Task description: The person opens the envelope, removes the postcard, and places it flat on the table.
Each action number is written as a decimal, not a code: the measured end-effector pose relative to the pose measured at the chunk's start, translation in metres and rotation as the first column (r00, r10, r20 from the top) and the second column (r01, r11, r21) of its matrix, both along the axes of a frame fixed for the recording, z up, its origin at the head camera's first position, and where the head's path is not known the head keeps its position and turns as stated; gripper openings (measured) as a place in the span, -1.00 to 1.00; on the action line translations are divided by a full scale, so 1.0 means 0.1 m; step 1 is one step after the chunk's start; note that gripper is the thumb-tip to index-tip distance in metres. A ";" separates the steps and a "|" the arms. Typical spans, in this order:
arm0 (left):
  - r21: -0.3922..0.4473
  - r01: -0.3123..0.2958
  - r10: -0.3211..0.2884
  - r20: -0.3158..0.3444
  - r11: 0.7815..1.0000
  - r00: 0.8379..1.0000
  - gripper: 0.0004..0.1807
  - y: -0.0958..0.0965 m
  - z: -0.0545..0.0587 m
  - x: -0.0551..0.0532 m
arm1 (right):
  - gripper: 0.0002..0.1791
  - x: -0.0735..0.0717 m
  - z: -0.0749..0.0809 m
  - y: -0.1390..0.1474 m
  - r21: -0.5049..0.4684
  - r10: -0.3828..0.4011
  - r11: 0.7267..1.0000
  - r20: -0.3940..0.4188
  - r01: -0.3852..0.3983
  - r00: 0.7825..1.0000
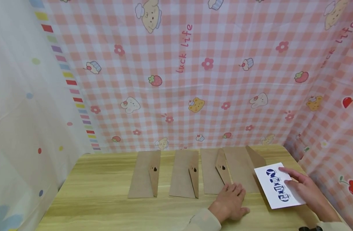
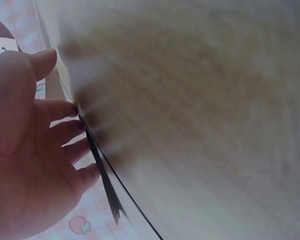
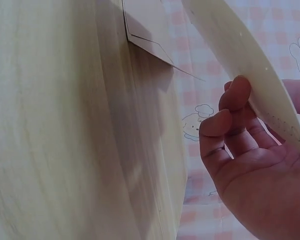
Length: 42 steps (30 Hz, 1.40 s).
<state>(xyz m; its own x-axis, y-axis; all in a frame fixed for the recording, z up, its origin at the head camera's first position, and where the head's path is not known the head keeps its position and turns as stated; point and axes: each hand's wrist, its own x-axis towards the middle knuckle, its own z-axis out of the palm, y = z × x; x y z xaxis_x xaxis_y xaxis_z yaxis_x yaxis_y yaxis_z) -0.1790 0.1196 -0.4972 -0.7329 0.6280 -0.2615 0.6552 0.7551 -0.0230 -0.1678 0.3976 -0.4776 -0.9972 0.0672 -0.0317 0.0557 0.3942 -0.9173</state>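
Note:
My right hand (image 1: 307, 189) pinches a white card (image 1: 269, 186) with dark blue printed characters, thumb on top and fingers beneath. In the right wrist view the pale back of the card (image 3: 240, 55) shows beside the fingers. The card overlaps the rightmost kraft envelope (image 1: 240, 170), whose pointed flap (image 1: 255, 156) is raised at its right side. Palm down, my left hand (image 1: 229, 202) is spread low over the table, fingertips right at the near edge of the neighbouring kraft envelope (image 1: 211, 173). That envelope's flap (image 1: 221, 166) bears a small dark mark.
Two more brown envelopes stand to the left, one near the middle (image 1: 182, 175) and one farther left (image 1: 143, 175), with flaps along their right sides. All lie in a row on the wood-grain table (image 1: 98, 192). A pink checked cloth (image 1: 176, 96) hangs behind and at the right.

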 end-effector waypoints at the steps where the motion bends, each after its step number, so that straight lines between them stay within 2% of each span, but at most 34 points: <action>1: -0.002 0.000 0.000 0.000 1.000 1.000 -0.26 0.00 0.00 0.00 | -0.51 0.01 0.00 0.00 -0.009 0.004 1.000 0.006 -0.004 1.000; 7: -0.001 0.008 -0.008 0.000 1.000 1.000 -0.26 0.00 0.00 0.01 | -0.51 0.03 -0.03 0.02 0.000 0.021 1.000 -0.022 -0.021 1.000; 15: -0.023 0.009 -0.010 -0.038 1.000 0.999 -0.26 0.02 -0.01 0.01 | -0.58 0.05 -0.06 0.04 0.005 0.034 0.999 -0.043 -0.034 0.998; 21: -0.018 0.008 -0.009 -0.052 1.000 0.999 -0.26 0.03 -0.02 0.00 | -0.57 0.06 -0.12 0.07 0.146 0.044 0.989 -0.131 -0.025 0.990; 27: -0.024 0.014 -0.015 -0.065 1.000 0.998 -0.26 0.03 -0.02 0.00 | -0.53 0.09 -0.16 0.11 0.192 0.049 0.981 -0.105 -0.028 0.993; 34: -0.023 0.014 -0.015 -0.056 1.000 0.998 -0.26 0.02 -0.01 0.00 | -0.57 0.13 -0.23 0.11 0.131 0.065 0.990 -0.108 -0.051 0.992; 42: -0.033 0.009 -0.011 -0.055 0.999 0.998 -0.26 0.02 -0.03 0.01 | -0.60 0.14 -0.32 0.13 0.112 0.085 0.991 -0.114 -0.072 0.990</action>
